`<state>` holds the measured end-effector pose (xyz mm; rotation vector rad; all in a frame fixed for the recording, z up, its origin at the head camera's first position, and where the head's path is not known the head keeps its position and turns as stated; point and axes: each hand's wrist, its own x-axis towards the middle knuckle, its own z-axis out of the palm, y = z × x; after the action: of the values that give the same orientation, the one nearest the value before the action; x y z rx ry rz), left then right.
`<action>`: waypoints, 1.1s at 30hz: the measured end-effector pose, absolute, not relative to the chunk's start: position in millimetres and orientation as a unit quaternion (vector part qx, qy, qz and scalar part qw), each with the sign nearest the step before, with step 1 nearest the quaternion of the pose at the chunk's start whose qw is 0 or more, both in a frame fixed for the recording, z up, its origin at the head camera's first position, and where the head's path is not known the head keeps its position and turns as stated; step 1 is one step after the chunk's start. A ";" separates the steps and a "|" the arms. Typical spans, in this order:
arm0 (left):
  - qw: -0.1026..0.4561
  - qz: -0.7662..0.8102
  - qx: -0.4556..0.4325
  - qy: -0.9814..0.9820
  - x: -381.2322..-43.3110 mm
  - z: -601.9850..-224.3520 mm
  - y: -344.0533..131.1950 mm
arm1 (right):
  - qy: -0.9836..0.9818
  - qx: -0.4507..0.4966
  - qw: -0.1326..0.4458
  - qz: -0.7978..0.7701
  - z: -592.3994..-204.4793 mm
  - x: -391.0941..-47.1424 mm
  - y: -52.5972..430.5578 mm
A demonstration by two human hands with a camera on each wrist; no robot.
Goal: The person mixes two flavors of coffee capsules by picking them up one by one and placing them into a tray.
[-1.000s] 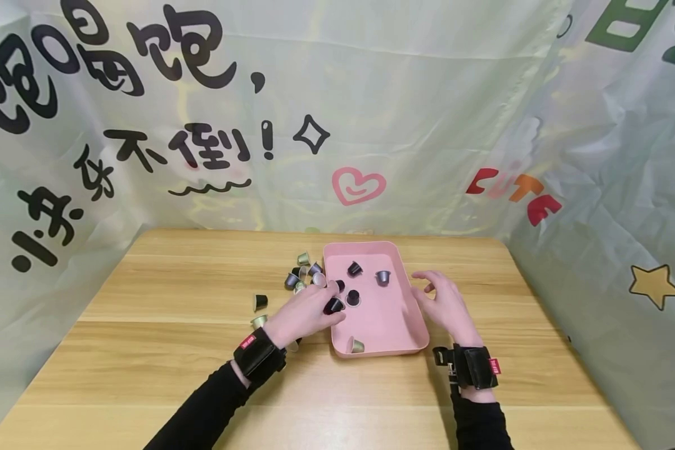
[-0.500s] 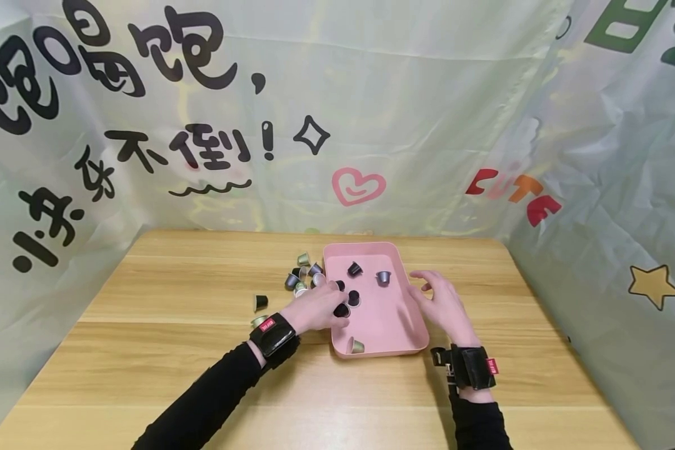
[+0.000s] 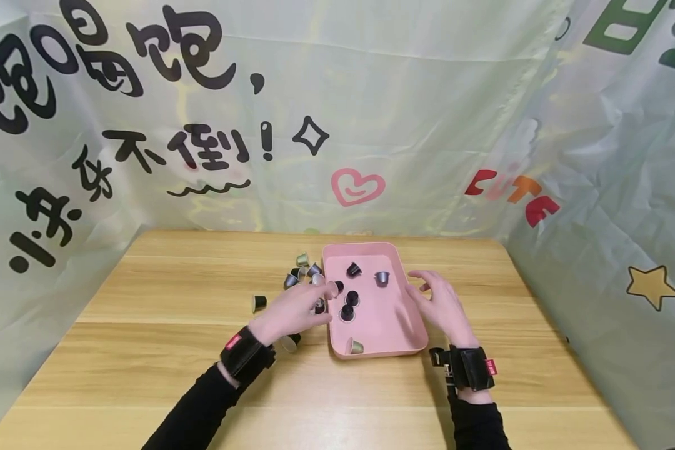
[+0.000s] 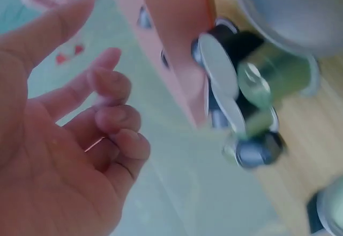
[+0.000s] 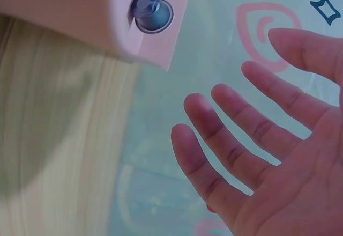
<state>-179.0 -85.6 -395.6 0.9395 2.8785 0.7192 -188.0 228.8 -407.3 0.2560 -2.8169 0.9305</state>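
Observation:
My left hand (image 3: 292, 311) hovers above the table at the left rim of the pink tray (image 3: 385, 322). In the left wrist view its fingers are relaxed and the palm (image 4: 59, 166) holds nothing. Several coffee capsules lie in the tray, among them a black capsule (image 3: 347, 312) standing on its wide rim, a purple-grey capsule (image 3: 382, 279) and a pale green capsule (image 3: 355, 345) on its side. A dark capsule (image 3: 319, 306) shows between my left thumb and fingers, apparently beyond them. My right hand (image 3: 441, 306) is beside the tray's right rim, fingers spread and empty.
A heap of loose capsules (image 3: 291, 280) sits against the tray's left side, partly behind my left hand. Farther left is a black capsule (image 3: 259, 303), and nearer me a black-and-white capsule (image 3: 290, 342). A printed curtain (image 3: 416, 125) hangs behind the wooden table (image 3: 163, 325).
My left hand has let go of a black capsule, which now stands in the tray, and has drawn back left past the rim. The right hand has hardly moved.

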 end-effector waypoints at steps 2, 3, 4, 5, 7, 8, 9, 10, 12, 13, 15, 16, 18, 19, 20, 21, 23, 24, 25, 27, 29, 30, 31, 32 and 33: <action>0.007 0.241 0.285 0.928 -173.6 -395.7 -97.4 | -0.942 0.091 0.087 0.311 -406.0 -187.3 228.0; 0.001 0.241 0.272 0.932 -170.7 -396.4 -103.6 | -0.941 0.094 0.089 0.312 -405.5 -186.8 227.5; -0.001 0.248 0.258 0.934 -167.9 -397.0 -109.9 | -0.941 0.097 0.091 0.312 -404.9 -186.4 226.6; -0.004 0.253 0.242 0.937 -164.5 -397.7 -116.6 | -0.940 0.099 0.093 0.312 -404.3 -186.0 225.7; -0.013 0.263 0.215 0.941 -158.3 -399.0 -129.2 | -0.939 0.104 0.096 0.313 -403.4 -185.2 223.3; -0.019 0.265 0.206 0.942 -155.6 -400.3 -135.7 | -0.938 0.108 0.098 0.314 -403.3 -185.1 222.3; -0.025 0.266 0.196 0.943 -152.2 -400.2 -141.4 | -0.938 0.111 0.099 0.315 -403.1 -184.9 221.1; -0.029 0.267 0.190 0.944 -149.4 -400.4 -147.1 | -0.937 0.113 0.101 0.315 -402.9 -184.8 220.1; -0.038 0.259 0.184 0.947 -145.3 -401.3 -157.0 | -0.934 0.117 0.106 0.320 -402.3 -184.4 218.7; -0.039 0.256 0.183 0.948 -143.8 -401.5 -161.4 | -0.933 0.118 0.108 0.322 -402.2 -184.3 218.5; -0.035 0.254 0.177 0.950 -141.8 -401.7 -169.1 | -0.931 0.119 0.111 0.328 -401.9 -184.0 218.2; -0.032 0.254 0.175 0.951 -141.4 -402.0 -172.3 | -0.930 0.118 0.112 0.329 -401.8 -183.9 218.4; -0.021 0.260 0.167 0.951 -141.0 -402.7 -177.7 | -0.929 0.117 0.112 0.334 -401.9 -184.0 219.1; -0.015 0.263 0.162 0.951 -141.0 -403.4 -180.1 | -0.928 0.117 0.111 0.335 -402.1 -184.1 219.4; -0.008 0.265 0.157 0.951 -141.1 -404.0 -182.1 | -0.928 0.116 0.111 0.336 -402.1 -184.1 219.6; -0.003 0.267 0.154 0.951 -141.2 -404.4 -183.6 | -0.928 0.116 0.110 0.337 -402.2 -184.2 219.8; 0.009 0.273 0.150 0.950 -141.7 -405.4 -185.9 | -0.927 0.116 0.109 0.341 -402.6 -184.5 220.2; 0.013 0.276 0.148 0.950 -142.0 -405.9 -186.7 | -0.926 0.116 0.109 0.341 -402.7 -184.8 220.3; 0.017 0.278 0.147 0.949 -142.3 -406.3 -187.2 | -0.926 0.117 0.110 0.341 -402.9 -185.1 220.4; 0.021 0.282 0.142 0.949 -143.0 -407.0 -187.7 | -0.926 0.119 0.110 0.342 -403.4 -185.8 220.5; 0.021 0.283 0.139 0.949 -143.7 -408.0 -188.0 | -0.925 0.120 0.110 0.342 -403.8 -186.4 220.4; 0.019 0.282 0.138 0.949 -143.9 -408.4 -188.0 | -0.925 0.121 0.110 0.342 -404.0 -186.7 220.3; 0.018 0.281 0.137 0.950 -144.4 -408.8 -188.0 | -0.925 0.121 0.110 0.343 -404.1 -186.9 220.5; 0.016 0.280 0.137 0.950 -144.8 -409.2 -187.9 | -0.924 0.121 0.110 0.345 -404.2 -187.0 220.7; 0.015 0.280 0.136 0.950 -145.0 -409.6 -187.7 | -0.924 0.121 0.111 0.346 -404.2 -187.1 221.0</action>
<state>-145.0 -187.7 -409.6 0.4220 2.9570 0.8700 -187.1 221.0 -404.2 0.3567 -2.7140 1.0160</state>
